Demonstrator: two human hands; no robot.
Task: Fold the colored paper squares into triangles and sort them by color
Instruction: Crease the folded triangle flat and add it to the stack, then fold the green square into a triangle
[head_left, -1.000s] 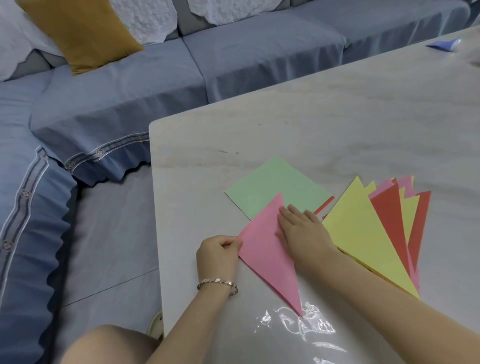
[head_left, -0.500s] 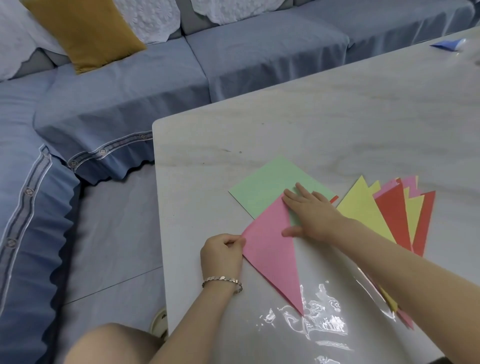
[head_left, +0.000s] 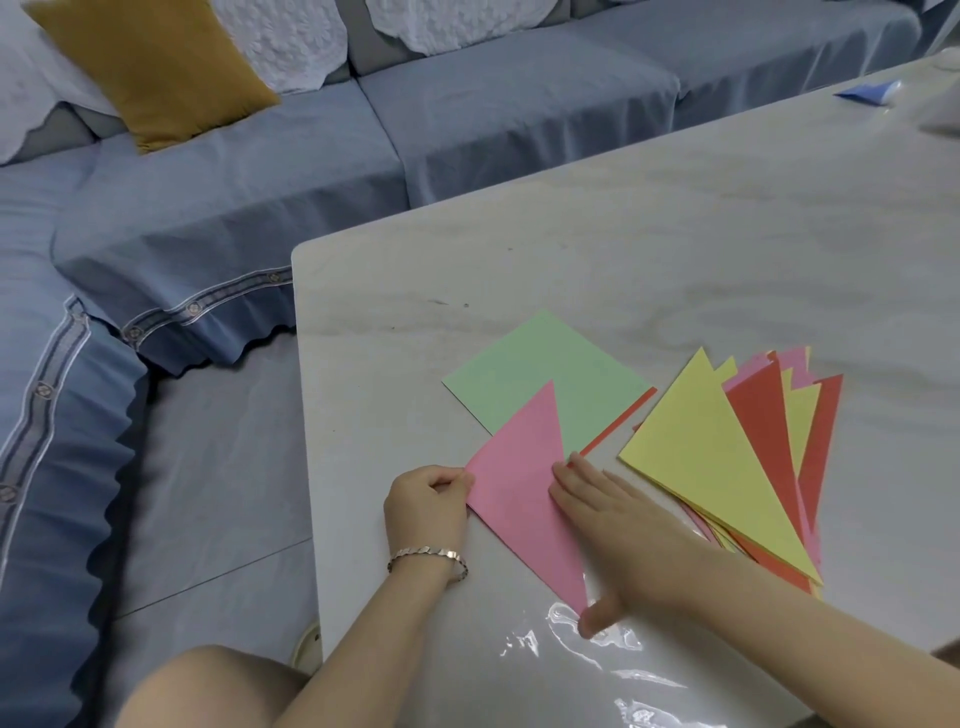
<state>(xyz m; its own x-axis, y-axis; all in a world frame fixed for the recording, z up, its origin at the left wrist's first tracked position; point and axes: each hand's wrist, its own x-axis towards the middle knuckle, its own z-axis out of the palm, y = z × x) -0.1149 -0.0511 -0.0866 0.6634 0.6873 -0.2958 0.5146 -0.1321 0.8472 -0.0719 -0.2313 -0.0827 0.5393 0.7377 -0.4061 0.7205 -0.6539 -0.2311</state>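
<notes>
Two bare hands work one pink folded paper triangle (head_left: 519, 478). Our left hand (head_left: 428, 501) pinches its left corner with curled fingers. Our right hand (head_left: 618, 535) lies flat along its right edge, fingers straight and pressing, thumb spread toward the lower tip. The triangle's top overlaps a pale green paper square (head_left: 540, 374), with a red paper sheet (head_left: 618, 421) peeking out beneath. Just to the right we see a fanned pile of folded triangles (head_left: 711, 457), yellow on top, on the pale marbled table (head_left: 623, 249).
</notes>
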